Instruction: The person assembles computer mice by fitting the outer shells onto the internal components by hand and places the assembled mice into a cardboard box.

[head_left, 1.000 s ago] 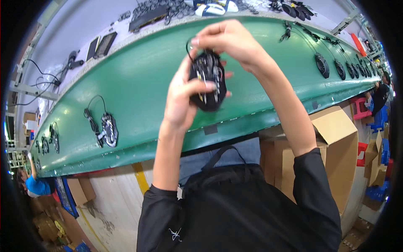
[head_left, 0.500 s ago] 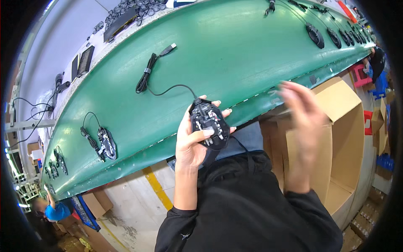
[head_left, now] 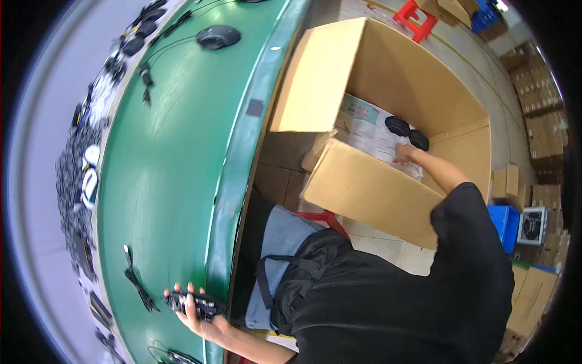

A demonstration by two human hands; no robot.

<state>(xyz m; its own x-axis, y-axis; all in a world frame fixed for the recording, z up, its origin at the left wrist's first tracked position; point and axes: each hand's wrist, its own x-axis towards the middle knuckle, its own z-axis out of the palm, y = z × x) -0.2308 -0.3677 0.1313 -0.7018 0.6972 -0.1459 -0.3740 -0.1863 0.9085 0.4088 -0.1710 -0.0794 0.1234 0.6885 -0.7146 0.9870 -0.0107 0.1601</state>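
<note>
In the head view, the right hand [head_left: 405,153], half a second ago in the air, is now inside the box [head_left: 376,189], beside two black shells [head_left: 418,139] on a white sheet [head_left: 373,136]; whether its fingers grasp anything I cannot tell. The left hand's [head_left: 206,327] fingers still grip the mouse [head_left: 207,308], innards bare, over the table's [head_left: 163,206] near edge. So the hands now work apart, the shells within the right's reach.

Box [head_left: 418,73] open on top, R hand [head_left: 405,153] inside, near flap [head_left: 370,191] btwn torso [head_left: 388,297] & interior, green tabletop [head_left: 163,188] open mid-span
</note>
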